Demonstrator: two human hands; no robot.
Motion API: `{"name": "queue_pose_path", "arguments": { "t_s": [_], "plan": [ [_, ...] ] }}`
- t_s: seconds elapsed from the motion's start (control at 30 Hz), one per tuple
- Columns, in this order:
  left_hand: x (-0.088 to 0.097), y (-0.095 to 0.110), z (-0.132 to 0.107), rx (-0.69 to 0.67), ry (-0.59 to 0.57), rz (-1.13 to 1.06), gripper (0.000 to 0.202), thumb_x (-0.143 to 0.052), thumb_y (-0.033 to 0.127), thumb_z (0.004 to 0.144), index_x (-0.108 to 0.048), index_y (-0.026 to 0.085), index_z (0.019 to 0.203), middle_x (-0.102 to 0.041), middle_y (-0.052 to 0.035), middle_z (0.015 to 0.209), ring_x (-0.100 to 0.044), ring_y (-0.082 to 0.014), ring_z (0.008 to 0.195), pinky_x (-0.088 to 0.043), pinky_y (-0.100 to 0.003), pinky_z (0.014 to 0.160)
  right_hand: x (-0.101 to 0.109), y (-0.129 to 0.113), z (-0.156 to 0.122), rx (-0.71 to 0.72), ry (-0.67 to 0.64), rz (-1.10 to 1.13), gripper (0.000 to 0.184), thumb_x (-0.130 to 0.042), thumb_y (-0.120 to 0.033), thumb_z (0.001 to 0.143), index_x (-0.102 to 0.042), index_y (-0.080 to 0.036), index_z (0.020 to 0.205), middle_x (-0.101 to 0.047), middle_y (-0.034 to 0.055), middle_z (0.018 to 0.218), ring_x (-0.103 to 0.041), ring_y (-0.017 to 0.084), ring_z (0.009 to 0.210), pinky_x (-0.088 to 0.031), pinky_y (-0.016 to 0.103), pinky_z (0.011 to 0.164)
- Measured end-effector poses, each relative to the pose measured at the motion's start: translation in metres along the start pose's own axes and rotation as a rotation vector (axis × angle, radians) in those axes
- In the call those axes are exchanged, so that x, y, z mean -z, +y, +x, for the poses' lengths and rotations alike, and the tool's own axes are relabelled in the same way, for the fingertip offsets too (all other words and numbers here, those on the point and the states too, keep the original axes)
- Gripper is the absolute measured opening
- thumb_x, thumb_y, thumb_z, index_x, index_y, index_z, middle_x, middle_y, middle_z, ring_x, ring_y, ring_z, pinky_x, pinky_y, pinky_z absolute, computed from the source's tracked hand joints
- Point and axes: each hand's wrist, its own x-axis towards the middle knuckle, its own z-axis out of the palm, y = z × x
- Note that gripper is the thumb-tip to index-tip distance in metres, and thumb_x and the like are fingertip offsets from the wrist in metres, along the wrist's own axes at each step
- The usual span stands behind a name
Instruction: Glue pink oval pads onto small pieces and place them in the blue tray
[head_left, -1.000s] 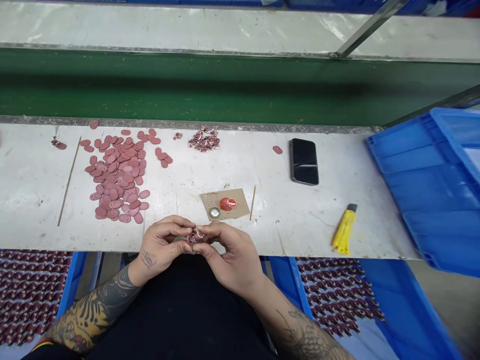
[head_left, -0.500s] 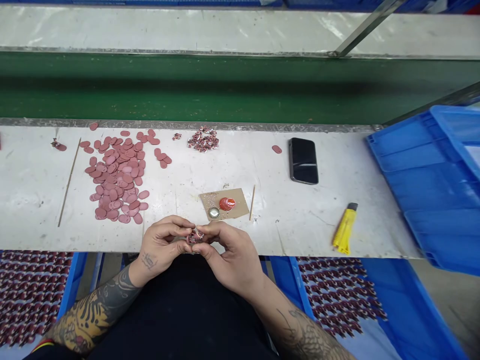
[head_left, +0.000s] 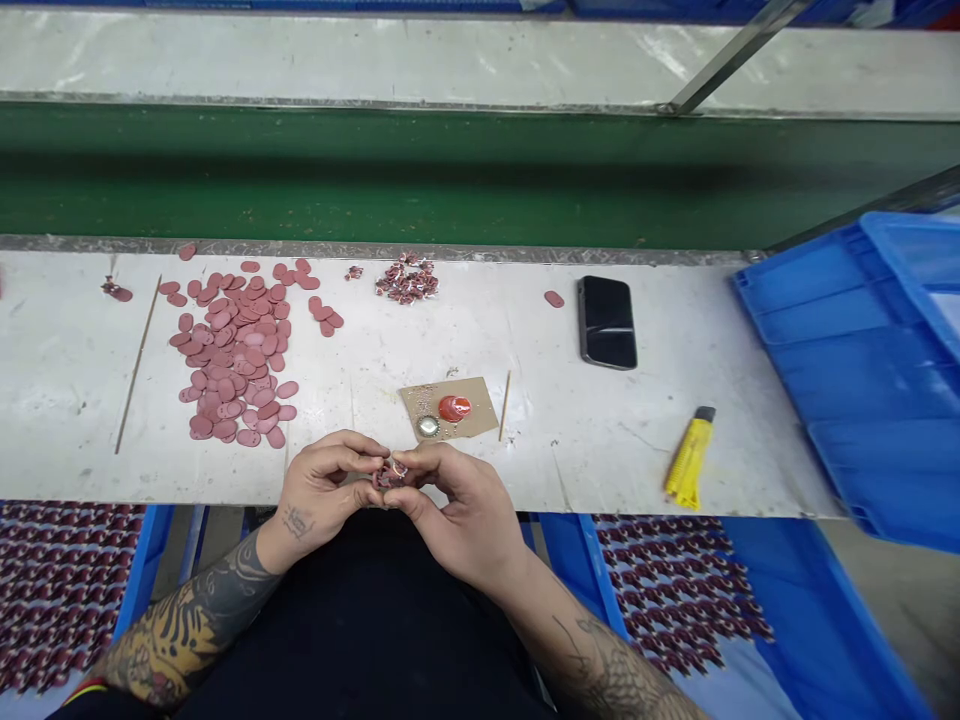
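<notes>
A: What have the hands got?

B: The left hand (head_left: 322, 490) and right hand (head_left: 457, 515) are both curled inward, neither open, their thumbs and fingertips pinching a tiny red-and-white piece (head_left: 391, 474). It sits just in front of the kraft card (head_left: 484, 420).

A: How would it handle?

B: Light and easy to drop, I'd say. It looks thin and fairly stiff, perhaps crimped, though the fingers hide most of it, so I can't be sure. Best to take it by its edges, between thumb and forefinger.

A: What's on the card?

B: A glossy red dab (head_left: 454, 408) and a silver disc (head_left: 428, 426) like a bottle cap. The dab looks wet, so I'd keep fingers off it and lift the disc by its rim.

A: And around the card?

B: To its left lie the pink ovals (head_left: 240, 350), flat and thin, best picked up by an edge. Behind it is a small heap of red-and-white bits (head_left: 407, 280), probably as fiddly as the piece in hand. Just to its right lies a thin wooden stick (head_left: 505, 405).
</notes>
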Motion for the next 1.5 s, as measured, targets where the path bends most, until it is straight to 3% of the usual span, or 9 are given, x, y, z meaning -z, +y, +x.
{"name": "queue_pose_path", "arguments": {
  "t_s": [0.93, 1.5],
  "plan": [
    [0.0005, -0.0014, 0.0004, 0.011, -0.032, -0.06, 0.026, -0.084, 0.012, 0.073, -0.079, 0.027, 0.094, -0.07, -0.0033, 0.1, -0.071, -0.0146, 0.085, -0.06, -0.025, 0.074, -0.0007, 0.0035, -0.0022, -0.083, -0.024, 0.1, 0.021, -0.072, -0.022, 0.087, -0.062, -0.023, 0.105, -0.073, 0.0007, 0.085, -0.069, 0.014, 0.069, -0.058, 0.027, 0.065],
    [-0.004, -0.0002, 0.0014, 0.119, -0.021, -0.138, 0.023, -0.085, 0.021, 0.073, -0.075, 0.02, 0.094, -0.072, -0.0064, 0.102, -0.072, -0.017, 0.087, -0.061, -0.027, 0.074, -0.0013, 0.0037, -0.0038, -0.139, -0.084, 0.273, 0.029, -0.068, -0.024, 0.09, -0.057, -0.025, 0.116, -0.068, 0.0024, 0.097, -0.068, 0.015, 0.083, -0.059, 0.029, 0.075]
  ]
}}
